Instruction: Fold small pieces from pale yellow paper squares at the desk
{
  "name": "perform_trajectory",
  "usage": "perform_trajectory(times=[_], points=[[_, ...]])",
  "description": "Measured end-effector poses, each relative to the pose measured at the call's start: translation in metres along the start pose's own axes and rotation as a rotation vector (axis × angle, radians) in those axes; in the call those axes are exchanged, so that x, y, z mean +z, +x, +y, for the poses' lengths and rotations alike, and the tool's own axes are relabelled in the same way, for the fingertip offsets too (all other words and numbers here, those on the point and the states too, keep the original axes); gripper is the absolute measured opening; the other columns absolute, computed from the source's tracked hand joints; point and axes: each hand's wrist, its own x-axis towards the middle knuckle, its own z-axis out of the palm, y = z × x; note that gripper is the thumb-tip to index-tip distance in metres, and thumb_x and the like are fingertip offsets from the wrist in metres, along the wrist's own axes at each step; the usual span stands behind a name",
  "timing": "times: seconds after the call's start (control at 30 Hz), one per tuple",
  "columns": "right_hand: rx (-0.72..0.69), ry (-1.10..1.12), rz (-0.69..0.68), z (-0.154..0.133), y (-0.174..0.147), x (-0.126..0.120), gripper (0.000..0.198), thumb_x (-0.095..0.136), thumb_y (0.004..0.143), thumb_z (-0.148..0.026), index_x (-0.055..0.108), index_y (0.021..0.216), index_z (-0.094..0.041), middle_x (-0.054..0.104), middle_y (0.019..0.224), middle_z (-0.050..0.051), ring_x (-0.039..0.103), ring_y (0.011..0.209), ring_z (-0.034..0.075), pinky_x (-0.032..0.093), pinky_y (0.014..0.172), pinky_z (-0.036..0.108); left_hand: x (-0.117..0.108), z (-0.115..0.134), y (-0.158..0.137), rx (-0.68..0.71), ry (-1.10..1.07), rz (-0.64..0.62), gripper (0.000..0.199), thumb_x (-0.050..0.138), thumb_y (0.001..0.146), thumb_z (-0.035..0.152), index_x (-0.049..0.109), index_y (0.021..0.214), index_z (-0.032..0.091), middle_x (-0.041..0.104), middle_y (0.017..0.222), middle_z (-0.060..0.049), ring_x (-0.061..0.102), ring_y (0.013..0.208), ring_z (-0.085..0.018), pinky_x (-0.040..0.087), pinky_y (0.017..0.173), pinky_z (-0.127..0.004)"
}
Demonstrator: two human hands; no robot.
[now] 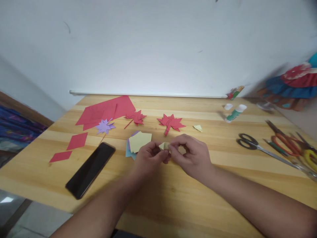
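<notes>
Between my two hands is a small folded piece of pale yellow paper point(161, 145). My left hand point(151, 156) pinches it from the left with thumb and fingers. From the other side, the fingertips of my right hand point(192, 152) grip its right edge. A stack of yellow, purple and blue paper squares point(140, 141) lies just behind my left hand. Beyond my right hand rests another small folded yellow paper piece point(197, 128). A red paper maple leaf point(170, 123) lies on the table straight ahead of my hands.
On the left lie a black phone point(91, 170), red paper sheets point(106, 110), red cut pieces point(77, 141), a purple paper leaf point(105, 126) and another red leaf point(135, 117). To the right are an uncapped glue stick point(235, 113), black-handled scissors point(268, 152) and orange-handled scissors point(284, 140).
</notes>
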Motion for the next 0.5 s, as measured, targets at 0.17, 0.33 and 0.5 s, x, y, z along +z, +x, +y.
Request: perform_trajectory(times=[0.17, 0.33, 0.5], points=[[0.041, 0.025, -0.009, 0.0030, -0.0023, 0.0020, 0.012, 0.069, 0.092, -0.014, 0.064, 0.093, -0.025, 0.066, 0.075, -0.004, 0.065, 0.065, 0.012, 0.053, 0.063, 0.025, 0.0006, -0.0007, -0.0022, -0.005, 0.070, -0.003, 0.028, 0.077, 0.077, 0.042, 0.062, 0.069, 0.020, 0.066, 0.059, 0.001, 0.060, 0.057, -0.013, 0.048, 0.062, -0.027], [-0.065, -0.023, 0.028, 0.0070, 0.0009, 0.0022, 0.017, 0.070, 0.092, -0.014, 0.067, 0.104, -0.025, 0.065, 0.087, 0.001, 0.066, 0.077, 0.016, 0.057, 0.069, 0.030, -0.0008, -0.0008, -0.0023, 0.024, 0.113, 0.039, 0.027, 0.074, 0.079, 0.040, 0.059, 0.068, 0.020, 0.066, 0.060, 0.001, 0.059, 0.057, -0.013, 0.046, 0.062, -0.027], [-0.148, -0.013, -0.018, 0.0079, 0.0020, 0.0005, 0.017, 0.068, 0.094, -0.013, 0.070, 0.105, -0.026, 0.065, 0.094, 0.003, 0.068, 0.081, 0.016, 0.058, 0.069, 0.030, 0.0007, -0.0002, -0.0049, 0.052, 0.124, 0.086, 0.023, 0.075, 0.077, 0.037, 0.061, 0.070, 0.020, 0.065, 0.060, 0.001, 0.058, 0.058, -0.013, 0.045, 0.061, -0.026]])
